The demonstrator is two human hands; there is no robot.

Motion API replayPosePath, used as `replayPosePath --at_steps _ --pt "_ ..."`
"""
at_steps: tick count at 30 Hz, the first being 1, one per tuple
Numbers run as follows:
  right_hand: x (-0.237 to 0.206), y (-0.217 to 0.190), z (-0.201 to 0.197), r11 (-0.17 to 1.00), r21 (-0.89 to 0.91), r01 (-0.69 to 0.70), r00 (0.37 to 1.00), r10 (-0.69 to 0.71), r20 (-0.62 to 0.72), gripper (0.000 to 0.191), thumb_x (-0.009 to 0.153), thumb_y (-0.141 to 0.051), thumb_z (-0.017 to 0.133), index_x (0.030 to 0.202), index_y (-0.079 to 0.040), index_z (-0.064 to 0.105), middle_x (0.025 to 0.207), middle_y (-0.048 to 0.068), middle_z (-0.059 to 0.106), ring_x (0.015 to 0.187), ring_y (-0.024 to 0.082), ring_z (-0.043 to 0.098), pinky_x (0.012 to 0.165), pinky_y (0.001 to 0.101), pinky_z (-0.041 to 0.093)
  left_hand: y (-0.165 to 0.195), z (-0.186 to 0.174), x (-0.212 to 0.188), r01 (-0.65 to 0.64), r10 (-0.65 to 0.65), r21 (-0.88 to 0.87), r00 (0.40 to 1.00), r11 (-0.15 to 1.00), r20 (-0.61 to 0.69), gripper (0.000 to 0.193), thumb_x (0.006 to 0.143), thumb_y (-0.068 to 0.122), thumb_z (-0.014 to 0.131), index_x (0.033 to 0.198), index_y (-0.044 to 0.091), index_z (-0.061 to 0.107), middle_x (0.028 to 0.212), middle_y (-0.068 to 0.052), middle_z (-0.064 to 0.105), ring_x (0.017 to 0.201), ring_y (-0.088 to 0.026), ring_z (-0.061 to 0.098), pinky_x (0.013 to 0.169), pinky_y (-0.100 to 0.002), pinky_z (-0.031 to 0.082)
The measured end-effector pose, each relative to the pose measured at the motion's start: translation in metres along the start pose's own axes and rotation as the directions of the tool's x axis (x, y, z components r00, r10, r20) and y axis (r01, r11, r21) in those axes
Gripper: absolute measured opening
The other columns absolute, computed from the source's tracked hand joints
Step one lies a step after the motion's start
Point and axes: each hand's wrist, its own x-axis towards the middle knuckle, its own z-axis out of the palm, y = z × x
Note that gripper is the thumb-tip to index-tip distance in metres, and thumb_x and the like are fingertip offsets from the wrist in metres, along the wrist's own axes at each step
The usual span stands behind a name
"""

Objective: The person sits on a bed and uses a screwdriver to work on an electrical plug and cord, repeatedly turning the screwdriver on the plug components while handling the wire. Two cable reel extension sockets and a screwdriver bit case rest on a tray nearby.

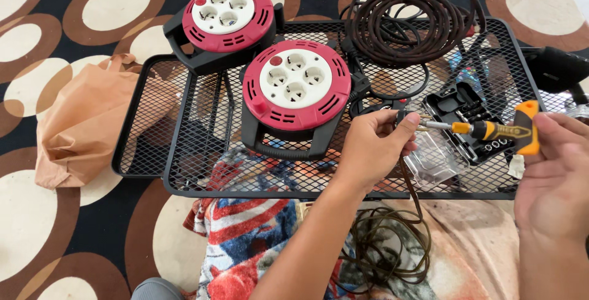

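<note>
Bits sit in rows inside the open black bit case (467,122) on the black mesh tray (184,165), its clear lid (432,160) beside it. Your left hand (372,146) is clenched around a dark plug (402,116) and its brown cable (410,177); your right hand (555,177) grasps the yellow-handled screwdriver (497,130), tip at the plug. Two red cable reels (296,85) stand there, one cable coil (408,21) behind. Circle-patterned carpet (92,11) lies beneath, with a tan bag (80,128).
</note>
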Motion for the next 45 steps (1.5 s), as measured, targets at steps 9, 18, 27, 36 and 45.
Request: replayPosePath --at_steps 9,18,27,36,45 --pt "0.003 0.008 -0.006 0.969 -0.2 0.146 0.983 -0.12 0.137 0.038 0.105 0.006 0.056 0.141 -0.004 0.051 0.131 0.006 0.062 0.12 0.018 0.066 0.118 0.0376 0.054 0.002 0.003 -0.006 -0.018 0.018 0.002 1.0 1.0 0.026 0.034 0.098 0.03 0.072 0.098 -0.005 0.071 0.076 -0.004 0.07 0.068 -0.009 0.066 0.061 -0.024 0.054" --pt "0.005 0.01 -0.015 0.873 -0.405 0.272 0.962 -0.231 0.148 0.024 0.113 0.015 0.06 0.134 0.004 0.055 0.134 0.015 0.063 0.123 0.019 0.06 0.114 0.0314 0.049 0.007 0.005 -0.01 -0.02 0.021 -0.023 1.0 1.0 0.023 0.035 0.098 0.03 0.072 0.098 -0.005 0.072 0.077 -0.004 0.069 0.068 -0.008 0.065 0.062 -0.024 0.054" --pt "0.001 0.009 -0.018 0.99 -0.06 0.126 0.992 -0.124 0.026 0.013 0.12 -0.011 0.053 0.122 -0.002 0.062 0.124 0.014 0.069 0.112 0.022 0.07 0.108 0.0359 0.06 -0.003 0.007 -0.008 -0.024 0.026 -0.05 0.999 0.998 0.027 0.037 0.097 0.03 0.073 0.099 -0.007 0.07 0.077 -0.005 0.069 0.067 -0.009 0.065 0.06 -0.025 0.053" --pt "0.011 0.011 -0.033 0.99 -0.122 0.068 0.99 -0.052 0.133 0.008 0.113 0.011 0.058 0.112 0.003 0.061 0.125 0.02 0.069 0.116 0.03 0.07 0.111 0.0413 0.059 -0.009 0.002 0.001 -0.062 0.064 -0.046 0.997 0.997 0.044 0.036 0.098 0.03 0.071 0.097 -0.007 0.071 0.078 -0.006 0.069 0.066 -0.01 0.065 0.059 -0.025 0.052" --pt "0.017 0.022 -0.051 0.884 -0.426 0.193 0.974 -0.118 0.196 0.031 0.106 0.015 0.063 0.137 0.008 0.062 0.123 0.016 0.067 0.114 0.021 0.066 0.11 0.0347 0.054 -0.006 0.011 0.014 -0.019 0.019 0.01 1.0 1.0 0.025 0.037 0.097 0.031 0.072 0.093 -0.006 0.07 0.078 -0.008 0.071 0.067 -0.012 0.068 0.059 -0.027 0.056"
